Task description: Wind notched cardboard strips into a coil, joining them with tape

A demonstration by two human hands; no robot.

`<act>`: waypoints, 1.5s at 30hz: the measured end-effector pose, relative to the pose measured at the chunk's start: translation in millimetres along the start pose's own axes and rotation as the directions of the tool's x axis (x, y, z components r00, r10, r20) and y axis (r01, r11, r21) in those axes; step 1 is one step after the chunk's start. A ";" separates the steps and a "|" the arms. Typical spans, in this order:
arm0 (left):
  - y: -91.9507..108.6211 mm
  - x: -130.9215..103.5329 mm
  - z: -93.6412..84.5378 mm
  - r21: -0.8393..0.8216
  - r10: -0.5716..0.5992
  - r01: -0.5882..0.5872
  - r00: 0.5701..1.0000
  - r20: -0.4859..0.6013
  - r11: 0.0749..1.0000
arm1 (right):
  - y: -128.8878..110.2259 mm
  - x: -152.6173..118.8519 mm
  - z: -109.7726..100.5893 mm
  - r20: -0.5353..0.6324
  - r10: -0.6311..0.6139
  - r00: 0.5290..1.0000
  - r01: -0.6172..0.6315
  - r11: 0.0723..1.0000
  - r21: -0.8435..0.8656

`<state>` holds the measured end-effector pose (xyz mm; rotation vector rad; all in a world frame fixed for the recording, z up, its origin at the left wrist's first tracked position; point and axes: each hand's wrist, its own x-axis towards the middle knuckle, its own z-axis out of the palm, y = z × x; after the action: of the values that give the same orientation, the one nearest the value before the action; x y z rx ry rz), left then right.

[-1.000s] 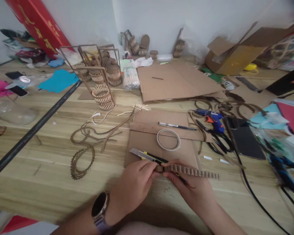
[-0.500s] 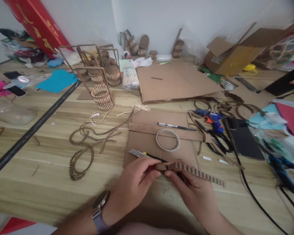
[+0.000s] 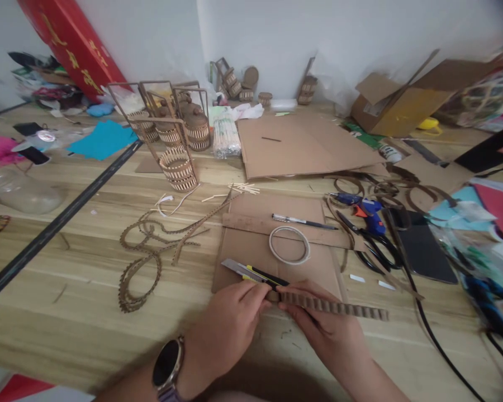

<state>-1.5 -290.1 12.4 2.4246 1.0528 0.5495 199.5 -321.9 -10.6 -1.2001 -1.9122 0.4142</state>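
Currently your left hand and right hand, fingertips closed, pinch the corrugated strip near the utility knife; the strip's left end looks coiled, the long right tail uncoiled.

On the surface: upper left of the frame, baskets. Right of them, bundled sticks, then cardboard sheet. Upper right, box. Centre, before the sheet: cardboard mat, bearing tape ring, pen behind it, knife before it. Left of mat, loose strips. Right: glue gun, scissors, phone. Lower centre, card strip.
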 end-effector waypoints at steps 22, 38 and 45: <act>3.5 6.0 -5.6 -0.317 -0.132 0.115 0.991 -0.033 0.941 | -20.1 11.8 4.0 -0.114 0.265 0.958 -0.238 0.949 0.206; 4.3 1.8 -3.7 -0.025 -0.023 0.026 0.995 0.093 0.999 | -5.4 4.0 -7.8 0.076 0.082 0.994 -0.081 0.997 -0.010; 4.0 3.2 -2.5 0.016 -0.030 0.027 0.977 0.211 1.000 | -8.9 13.9 -10.2 0.146 0.061 0.987 -0.063 0.998 0.006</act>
<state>1.6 -289.6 17.2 2.4124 1.0013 0.2680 199.3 -315.8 7.8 -1.2548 -1.9977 0.5579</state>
